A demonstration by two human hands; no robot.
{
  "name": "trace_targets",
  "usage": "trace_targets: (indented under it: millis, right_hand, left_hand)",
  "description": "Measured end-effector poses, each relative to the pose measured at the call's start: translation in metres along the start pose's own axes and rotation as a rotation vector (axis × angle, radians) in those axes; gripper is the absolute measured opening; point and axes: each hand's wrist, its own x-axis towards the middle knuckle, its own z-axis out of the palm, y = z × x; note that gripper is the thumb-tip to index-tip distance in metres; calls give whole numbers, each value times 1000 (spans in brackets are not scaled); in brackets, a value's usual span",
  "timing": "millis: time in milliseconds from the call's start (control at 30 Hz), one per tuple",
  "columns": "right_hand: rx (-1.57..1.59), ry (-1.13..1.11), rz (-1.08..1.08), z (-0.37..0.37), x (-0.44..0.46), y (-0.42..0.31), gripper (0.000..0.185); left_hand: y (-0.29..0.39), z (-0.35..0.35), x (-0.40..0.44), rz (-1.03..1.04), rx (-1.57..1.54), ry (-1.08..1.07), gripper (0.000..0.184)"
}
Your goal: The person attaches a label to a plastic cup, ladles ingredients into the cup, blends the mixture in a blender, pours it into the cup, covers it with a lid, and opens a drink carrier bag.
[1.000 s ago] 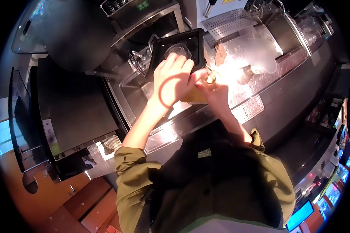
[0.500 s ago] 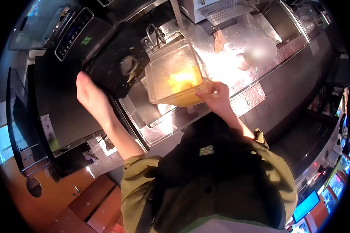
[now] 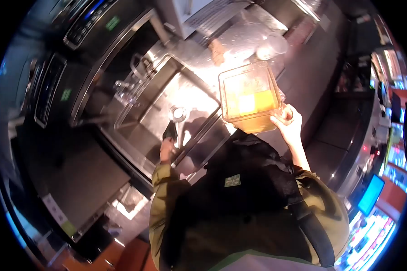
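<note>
As our right hand (image 3: 288,121) keeps the picture busy on one side, we have a clear container (image 3: 244,81) up at its fingers, gripped at the near right corner of the rim, thumb and fingers closed on it. Yellow contents (image 3: 266,101) sit low inside, pooled toward our body, and the mouth faces up at our view: what a bright spot that is! We place the container just to the right of the sink basin (image 3: 156,106), above the counter's front edge.

Over to our left hand (image 3: 167,148), which is down at the basin, small and blurred; we see its fingers at the lower end of a dark object (image 3: 170,131), narrow from this angle, and we cannot tell how firm that hold is. Right beyond its tip lies the round drain (image 3: 178,113), shining under the lamp. Behind the basin, we spot the faucet (image 3: 140,65), and on the wet counter (image 3: 233,34), a brown scrap (image 3: 216,50). Olive sleeves (image 3: 163,180) and a black apron (image 3: 239,203) fill our foreground.
</note>
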Motion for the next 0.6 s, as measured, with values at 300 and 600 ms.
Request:
trace_targets:
  millis: [300,600]
  right_hand:
    - [-39,175,49,-87,6,-12,38]
    - [-415,-77,-132,-178,74,-77,33]
  left_hand:
    - [388,-75,-33,826,-678,274,53]
    - [579,-63,-21,885,-633,315,97]
